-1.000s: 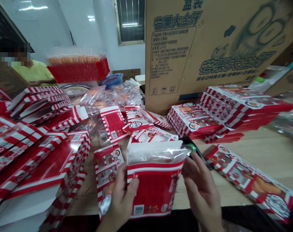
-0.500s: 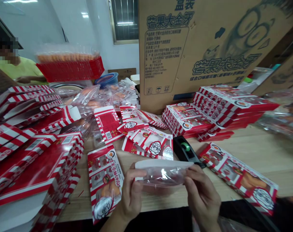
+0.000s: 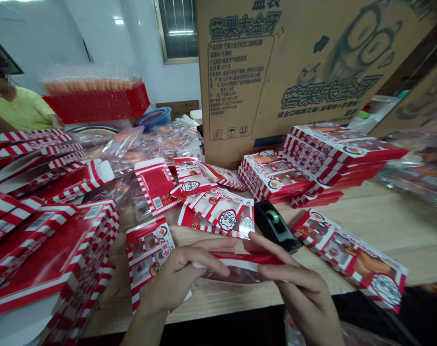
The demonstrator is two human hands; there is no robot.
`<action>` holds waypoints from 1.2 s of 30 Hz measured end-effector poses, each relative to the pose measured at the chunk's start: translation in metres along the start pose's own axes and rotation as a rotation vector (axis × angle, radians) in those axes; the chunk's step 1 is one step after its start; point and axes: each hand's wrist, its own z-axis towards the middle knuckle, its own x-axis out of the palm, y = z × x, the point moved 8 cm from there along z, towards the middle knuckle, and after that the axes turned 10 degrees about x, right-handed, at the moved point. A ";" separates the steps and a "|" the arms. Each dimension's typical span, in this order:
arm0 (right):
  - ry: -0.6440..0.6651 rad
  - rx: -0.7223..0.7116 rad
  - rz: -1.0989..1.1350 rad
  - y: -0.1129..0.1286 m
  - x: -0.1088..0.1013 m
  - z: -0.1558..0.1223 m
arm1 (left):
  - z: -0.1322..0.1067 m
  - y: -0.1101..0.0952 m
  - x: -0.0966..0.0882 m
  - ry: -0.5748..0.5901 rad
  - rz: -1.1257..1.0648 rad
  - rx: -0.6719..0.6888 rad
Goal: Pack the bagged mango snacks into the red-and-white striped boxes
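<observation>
Both hands hold a flat, red-edged clear plastic packet (image 3: 240, 269) in a narrow grip, its ends pinched between the fingers and thumbs of the left hand (image 3: 178, 274) and right hand (image 3: 293, 283). The packet lies level between the hands, above the wooden table (image 3: 384, 230). A flat printed carton (image 3: 146, 257) lies under the left hand; a tape dispenser (image 3: 276, 225) sits just beyond the right hand.

left hand (image 3: 177, 274) and right hand (image 3: 299, 288) low in view, facing each other, curled inward, palms down
</observation>
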 end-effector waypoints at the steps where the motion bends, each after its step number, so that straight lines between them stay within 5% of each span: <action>1: 0.009 -0.002 -0.014 0.001 0.001 -0.001 | 0.001 -0.002 0.000 -0.004 0.008 0.018; 12: -0.163 0.067 -0.144 0.006 0.008 -0.006 | -0.004 -0.010 0.002 0.101 0.236 0.097; 18: -0.021 0.117 -0.141 0.011 0.009 0.005 | -0.008 -0.008 -0.006 0.035 0.212 0.056; 25: 0.203 0.015 -0.107 0.014 0.009 0.012 | -0.013 -0.025 -0.005 0.090 0.406 0.286; 32: 0.094 0.165 -0.057 0.004 0.005 0.015 | -0.018 -0.022 -0.005 0.038 0.548 0.344; 36: 0.197 0.085 0.001 0.004 0.009 0.016 | -0.022 -0.023 -0.004 -0.047 0.527 0.421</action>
